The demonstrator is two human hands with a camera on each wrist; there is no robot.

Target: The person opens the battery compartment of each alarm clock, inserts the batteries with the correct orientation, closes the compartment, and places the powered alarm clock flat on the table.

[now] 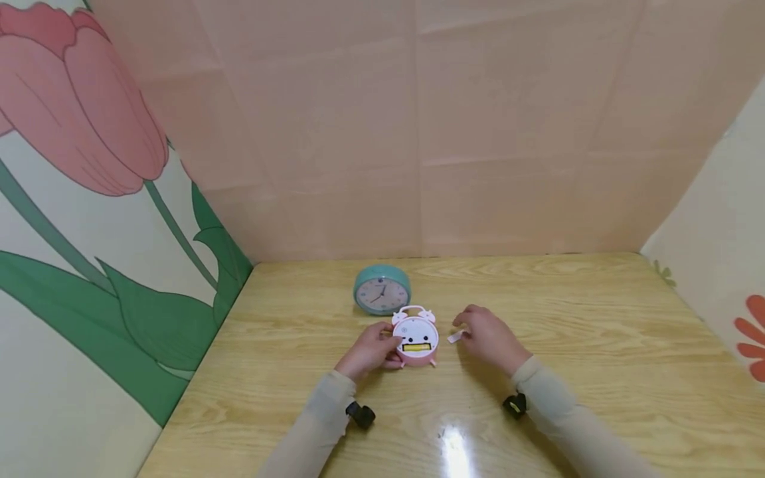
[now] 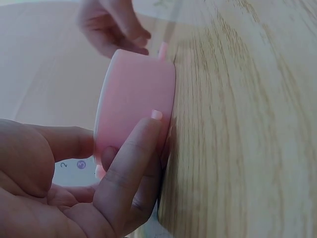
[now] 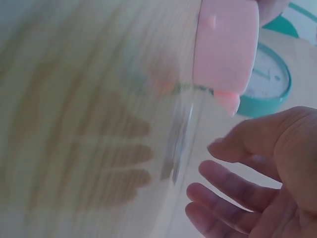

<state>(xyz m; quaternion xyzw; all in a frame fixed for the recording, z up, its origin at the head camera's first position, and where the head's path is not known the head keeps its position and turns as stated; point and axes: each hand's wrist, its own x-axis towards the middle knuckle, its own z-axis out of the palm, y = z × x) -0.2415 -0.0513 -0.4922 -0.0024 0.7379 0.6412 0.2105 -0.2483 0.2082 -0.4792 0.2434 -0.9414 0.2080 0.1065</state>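
Note:
A pink alarm clock with two bells lies face down, its white back turned up. In the open battery compartment sits a yellow battery. My left hand grips the clock by its left side; in the left wrist view the thumb is at the white back and fingers are curled under the pink rim. To the right of the clock, a small flat white piece lies by the fingertips of my right hand. The right wrist view shows the fingers of that hand spread and loosely bent, gripping nothing.
A round teal clock with a pale dial sits just behind the pink one, close to its bells. The wooden table meets a pinkish covered wall at the back and painted panels at both sides.

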